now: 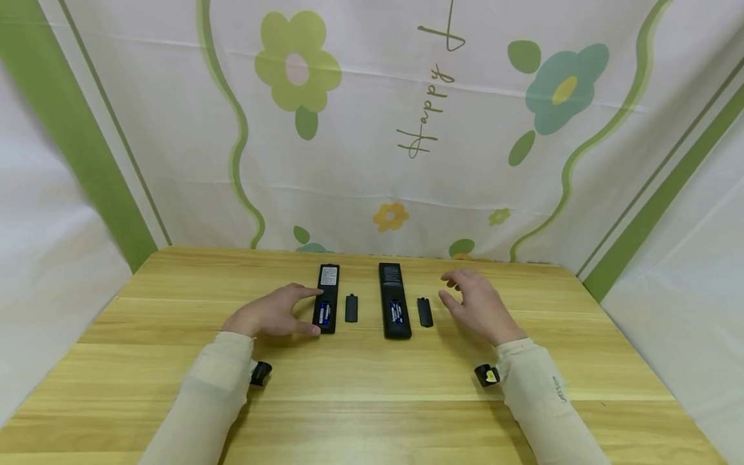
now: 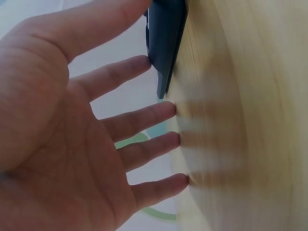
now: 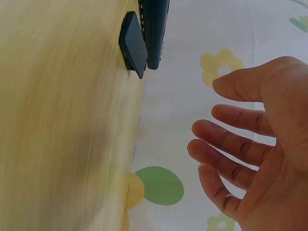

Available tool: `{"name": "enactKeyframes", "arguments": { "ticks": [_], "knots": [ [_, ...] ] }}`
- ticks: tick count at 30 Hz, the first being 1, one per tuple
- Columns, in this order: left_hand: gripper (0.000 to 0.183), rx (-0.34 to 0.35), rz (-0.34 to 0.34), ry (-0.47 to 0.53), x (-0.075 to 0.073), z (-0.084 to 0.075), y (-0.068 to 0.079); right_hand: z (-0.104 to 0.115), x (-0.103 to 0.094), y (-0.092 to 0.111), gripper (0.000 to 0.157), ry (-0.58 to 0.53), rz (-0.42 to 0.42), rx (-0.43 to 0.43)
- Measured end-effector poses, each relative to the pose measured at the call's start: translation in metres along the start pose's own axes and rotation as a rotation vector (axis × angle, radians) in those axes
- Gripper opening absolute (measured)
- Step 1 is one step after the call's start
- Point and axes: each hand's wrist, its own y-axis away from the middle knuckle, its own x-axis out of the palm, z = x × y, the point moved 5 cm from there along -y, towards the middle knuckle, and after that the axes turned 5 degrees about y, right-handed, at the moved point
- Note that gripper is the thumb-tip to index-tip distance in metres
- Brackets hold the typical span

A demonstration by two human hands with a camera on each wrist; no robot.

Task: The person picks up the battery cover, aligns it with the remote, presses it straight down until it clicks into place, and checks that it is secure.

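Two black remote controls lie back side up, battery bays uncovered. My left hand (image 1: 276,311) touches the left remote (image 1: 329,295) (image 2: 167,38) with straight fingers, index fingertip at its edge and thumb near its lower end. Two batteries (image 1: 323,314) show in its bay. Beside it lies a small battery cover (image 1: 351,309). The right remote (image 1: 392,290) (image 3: 154,33) also has batteries (image 1: 396,312) inside, and a second battery cover (image 1: 425,312) (image 3: 133,43) lies to its right. My right hand (image 1: 476,307) (image 3: 269,159) is held above the table right of that cover, fingers loosely bent, holding nothing.
The wooden table (image 1: 372,400) ends at the back against a white cloth (image 1: 349,155) printed with flowers and lettering. More cloth hangs at both sides. A small black wrist camera (image 1: 261,373) sits below the left sleeve, another black camera (image 1: 485,375) by the right.
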Motion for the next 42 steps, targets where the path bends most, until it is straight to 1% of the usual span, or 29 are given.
{"name": "enactKeyframes", "arguments": {
  "ticks": [5,10,13,23,33,37,42],
  "knots": [
    [0.078,-0.008,0.001,0.014,0.000,-0.001,0.001,0.009,0.003,0.000,0.033,0.004,0.019,-0.020],
    [0.077,-0.014,-0.004,0.026,0.000,-0.003,0.001,0.020,0.003,0.002,0.032,0.013,0.010,-0.050],
    [0.077,-0.006,0.002,0.022,0.002,-0.005,0.001,0.028,0.003,0.002,0.032,0.011,0.007,-0.071],
    [0.077,-0.024,-0.005,0.036,0.002,-0.003,0.000,0.068,0.012,-0.001,0.034,0.042,0.006,-0.244],
    [0.078,-0.037,-0.009,0.050,0.000,-0.001,0.001,0.112,0.023,-0.012,0.034,0.085,0.071,-0.350],
    [0.078,-0.038,-0.007,0.052,0.000,0.000,0.000,0.122,0.030,-0.018,0.035,0.103,0.103,-0.352],
    [0.079,-0.044,-0.008,0.047,0.000,0.002,-0.001,0.131,0.040,-0.024,0.042,0.114,0.181,-0.316]
  ]
}}
